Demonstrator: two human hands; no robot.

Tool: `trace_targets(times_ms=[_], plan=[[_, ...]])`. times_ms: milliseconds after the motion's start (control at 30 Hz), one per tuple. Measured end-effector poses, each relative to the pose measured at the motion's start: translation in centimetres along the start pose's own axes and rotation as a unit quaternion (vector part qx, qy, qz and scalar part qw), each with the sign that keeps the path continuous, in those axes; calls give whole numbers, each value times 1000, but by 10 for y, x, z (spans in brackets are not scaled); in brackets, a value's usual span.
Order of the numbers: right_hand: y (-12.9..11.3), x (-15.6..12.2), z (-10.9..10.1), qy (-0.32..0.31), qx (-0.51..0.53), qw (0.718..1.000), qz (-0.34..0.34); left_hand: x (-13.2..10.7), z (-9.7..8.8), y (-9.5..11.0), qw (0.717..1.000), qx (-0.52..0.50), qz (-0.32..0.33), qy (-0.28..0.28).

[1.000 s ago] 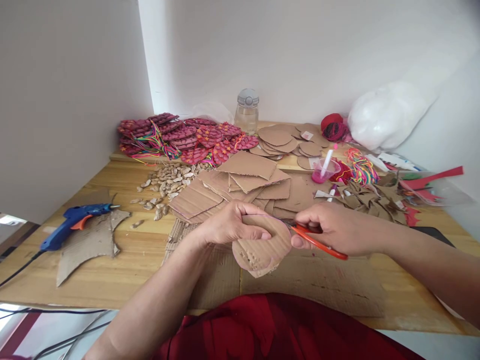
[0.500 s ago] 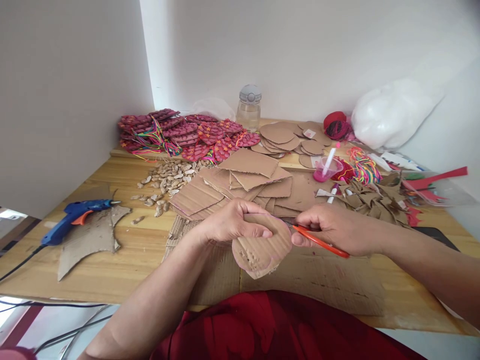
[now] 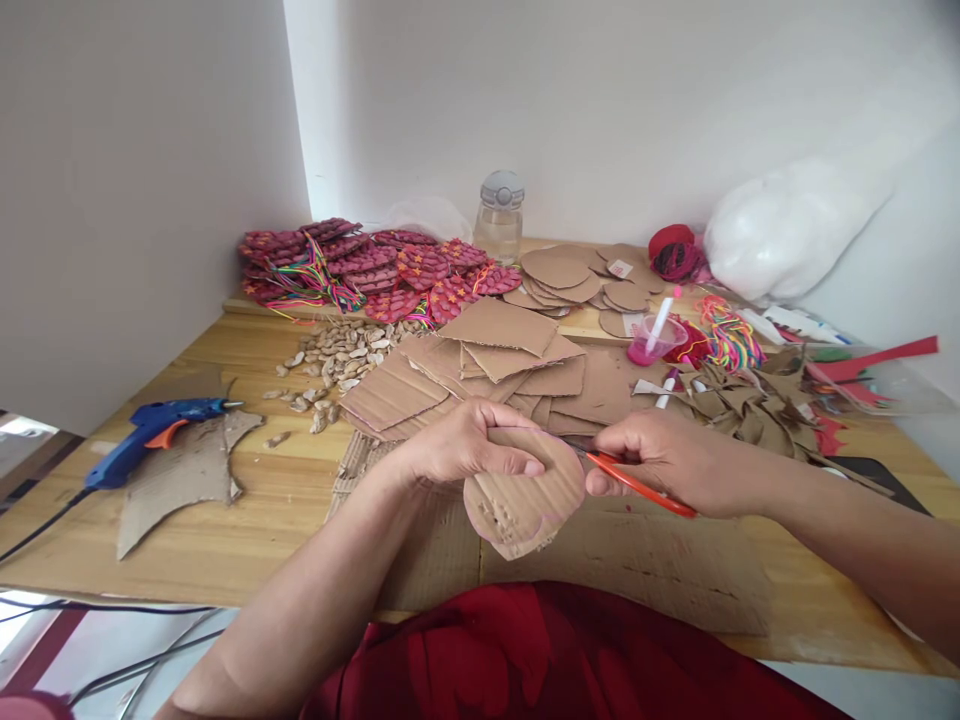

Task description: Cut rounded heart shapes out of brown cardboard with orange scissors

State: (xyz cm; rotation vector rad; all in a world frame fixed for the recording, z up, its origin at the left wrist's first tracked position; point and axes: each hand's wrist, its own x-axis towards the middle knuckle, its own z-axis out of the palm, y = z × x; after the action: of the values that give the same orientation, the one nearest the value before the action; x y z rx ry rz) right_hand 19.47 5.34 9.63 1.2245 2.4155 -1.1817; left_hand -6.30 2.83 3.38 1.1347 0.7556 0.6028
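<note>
Pale wooden table against white walls. Just below the frame's centre, the left hand pinches a rounded tan corrugated-cardboard piece, thinly outlined in purple, pitted near its pointed bottom; the right hand grips orange-handled scissors at its upper-right edge.

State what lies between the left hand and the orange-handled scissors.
The cardboard piece: in the head view, the left hand grips it and the orange-handled scissors meet its edge.
</note>
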Motion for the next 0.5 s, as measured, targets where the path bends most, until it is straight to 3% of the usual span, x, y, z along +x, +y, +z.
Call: trace_targets(times_ms=[200,500], plan=[[-1,2,-2,-23,27,999,-5,-1,-1,2,1000,9,-3,-3],[-4,5,1,-4,74,997,11,0,-1,3,999,40,15,-9]])
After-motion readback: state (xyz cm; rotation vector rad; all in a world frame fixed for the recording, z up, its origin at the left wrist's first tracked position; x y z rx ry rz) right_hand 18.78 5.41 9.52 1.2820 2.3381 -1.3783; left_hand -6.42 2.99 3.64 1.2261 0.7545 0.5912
